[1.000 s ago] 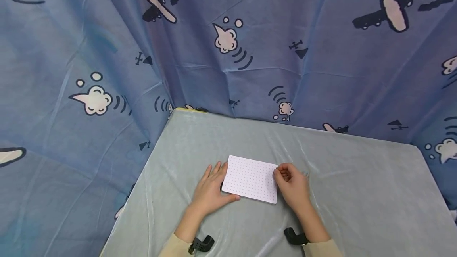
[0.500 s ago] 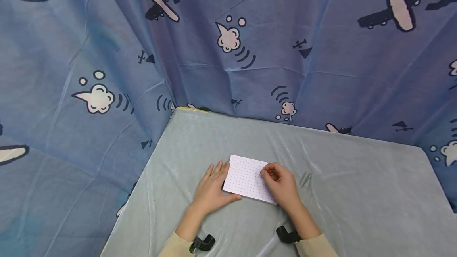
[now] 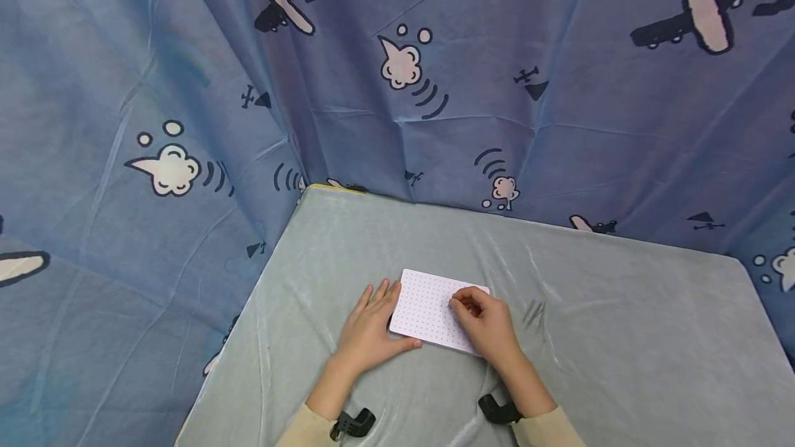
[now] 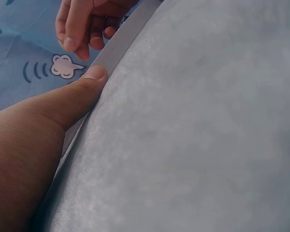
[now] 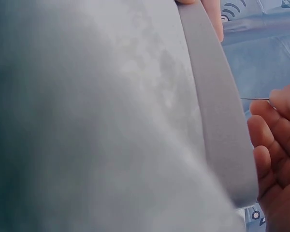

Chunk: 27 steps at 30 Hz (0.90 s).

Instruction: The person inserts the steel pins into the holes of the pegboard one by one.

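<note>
Pin [image 5: 255,99] sits pinched in right hand [image 3: 492,328] over dotted board [image 3: 425,309]

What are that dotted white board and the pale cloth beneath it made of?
The dotted board may be plastic: its edge looks smooth, matte and straight, though coated card is possible. The pale cloth looks like velvety fabric, judging by its soft sheen and creases.

grey cloth [image 3: 633,323] under board [image 3: 428,305], thin rods [image 3: 534,313]
</note>
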Each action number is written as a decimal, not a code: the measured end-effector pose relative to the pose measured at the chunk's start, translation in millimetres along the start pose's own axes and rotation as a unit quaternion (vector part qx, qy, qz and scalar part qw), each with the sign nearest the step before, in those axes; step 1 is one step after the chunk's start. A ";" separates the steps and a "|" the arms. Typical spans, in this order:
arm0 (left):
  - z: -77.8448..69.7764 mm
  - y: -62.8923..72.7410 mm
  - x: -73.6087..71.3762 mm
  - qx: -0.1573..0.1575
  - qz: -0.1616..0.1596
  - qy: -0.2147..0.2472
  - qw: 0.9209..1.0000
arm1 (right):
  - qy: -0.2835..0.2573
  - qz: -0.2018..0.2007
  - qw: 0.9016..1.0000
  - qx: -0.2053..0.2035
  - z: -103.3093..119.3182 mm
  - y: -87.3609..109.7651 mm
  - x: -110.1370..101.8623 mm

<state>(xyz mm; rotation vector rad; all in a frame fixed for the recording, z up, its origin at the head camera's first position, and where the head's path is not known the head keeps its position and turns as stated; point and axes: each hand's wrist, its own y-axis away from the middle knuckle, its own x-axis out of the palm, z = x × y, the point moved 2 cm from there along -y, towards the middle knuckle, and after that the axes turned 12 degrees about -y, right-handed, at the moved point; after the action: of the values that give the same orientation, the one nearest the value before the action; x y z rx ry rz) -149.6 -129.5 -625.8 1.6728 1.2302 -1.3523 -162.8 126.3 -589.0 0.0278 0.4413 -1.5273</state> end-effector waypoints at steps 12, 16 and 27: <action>0.2 0.1 -0.8 0.000 -0.001 0.002 1.000 | 0.031 0.014 0.999 -0.006 3.1 -0.9 0.9; 0.0 0.3 -1.7 -0.002 0.002 0.006 1.000 | 0.050 0.022 0.998 -0.005 4.2 -0.8 1.4; 0.7 0.6 -0.5 0.001 -0.002 0.006 1.000 | 0.102 0.030 0.994 -0.040 9.3 -1.5 4.5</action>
<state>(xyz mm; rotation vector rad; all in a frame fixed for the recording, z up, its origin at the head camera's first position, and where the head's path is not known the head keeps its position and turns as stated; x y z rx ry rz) -149.2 -130.5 -625.5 1.6834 1.2388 -1.3484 -161.8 119.2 -581.4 0.1331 0.6589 -1.4520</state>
